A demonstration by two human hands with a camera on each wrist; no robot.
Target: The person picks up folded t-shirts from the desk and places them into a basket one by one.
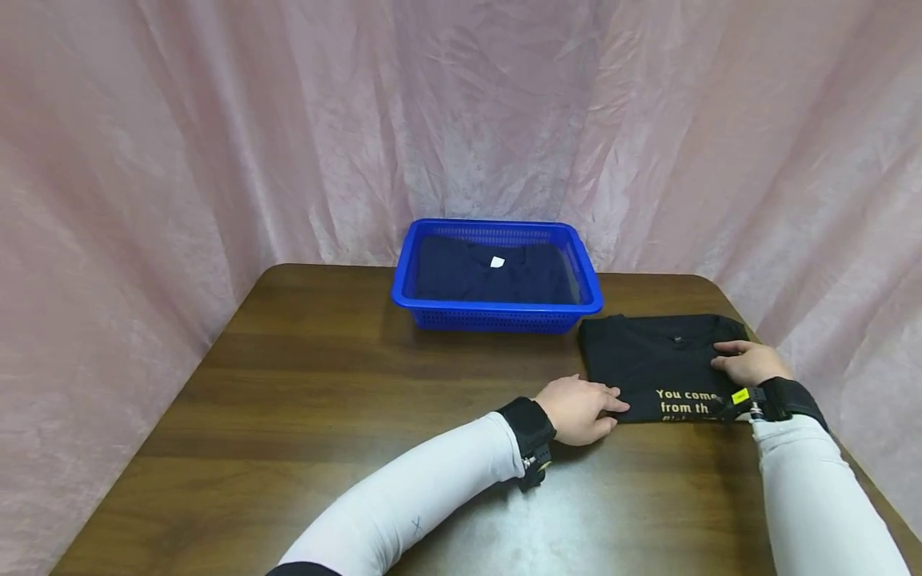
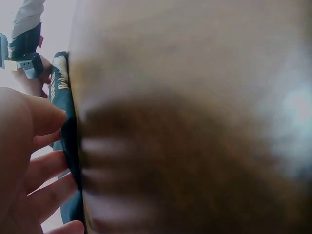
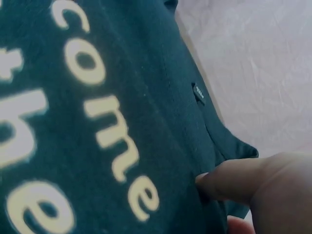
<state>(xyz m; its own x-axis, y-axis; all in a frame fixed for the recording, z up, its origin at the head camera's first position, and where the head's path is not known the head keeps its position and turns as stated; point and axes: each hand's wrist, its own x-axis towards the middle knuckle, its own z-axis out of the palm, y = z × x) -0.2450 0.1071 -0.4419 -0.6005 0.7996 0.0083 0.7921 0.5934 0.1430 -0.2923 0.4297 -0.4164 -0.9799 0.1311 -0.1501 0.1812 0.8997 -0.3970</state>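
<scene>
A folded black T-shirt with pale lettering lies flat on the table's right side, its collar toward the back. My left hand reaches its near left corner, fingers spread along the edge. In the left wrist view, the fingers of that hand are nearly straight beside the dark cloth. At the shirt's right side, my right hand rests with its fingertips on the fabric. Close up in the right wrist view, a fingertip presses the cloth near the collar label.
A blue plastic basket stands at the back middle, holding a folded dark garment with a white tag. Its right front corner is close to the shirt. The brown wooden table ends at a pink curtain.
</scene>
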